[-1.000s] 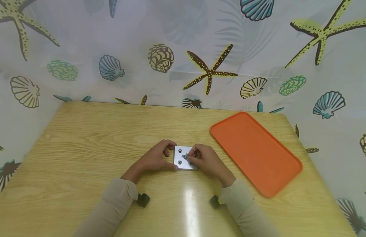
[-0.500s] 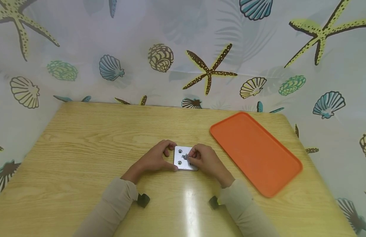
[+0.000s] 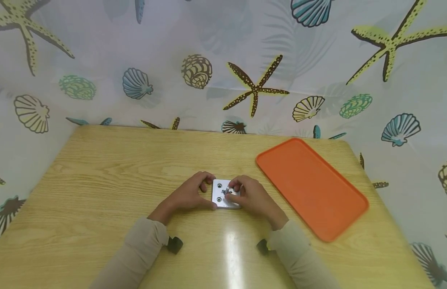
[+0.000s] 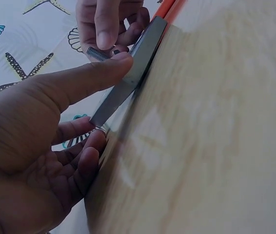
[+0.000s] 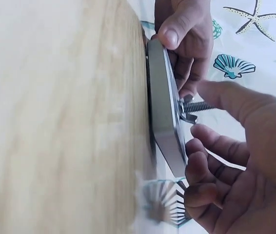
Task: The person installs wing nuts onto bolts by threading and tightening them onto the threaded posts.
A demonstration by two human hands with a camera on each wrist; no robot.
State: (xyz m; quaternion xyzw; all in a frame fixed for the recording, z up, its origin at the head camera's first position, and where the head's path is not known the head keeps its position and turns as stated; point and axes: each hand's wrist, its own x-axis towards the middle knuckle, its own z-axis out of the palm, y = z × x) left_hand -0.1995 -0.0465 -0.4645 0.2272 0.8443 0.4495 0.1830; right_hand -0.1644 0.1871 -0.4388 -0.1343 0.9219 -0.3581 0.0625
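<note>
A silver metal plate [image 3: 219,192] with holes near its corners lies on the table in front of the person. My left hand [image 3: 192,192] grips its left side, thumb at the near corner and fingers at the far one. From the plate's middle a threaded bolt [image 5: 200,107] stands up, carrying a wing nut [image 5: 190,118]. My right hand [image 3: 253,196] has its thumb and index finger curled round the wing nut, either side of it; the right wrist view shows a small gap at the index fingertip. Its other fingers lie by the plate's edge.
An orange tray [image 3: 313,188] lies at an angle on the right of the wooden table [image 3: 118,168]. A cloth [image 3: 154,104] printed with shells and starfish hangs behind and at the sides.
My right thumb and index finger have shifted and parted somewhat at the wing nut, showing more of it. My left hand and the plate have stayed in place.
</note>
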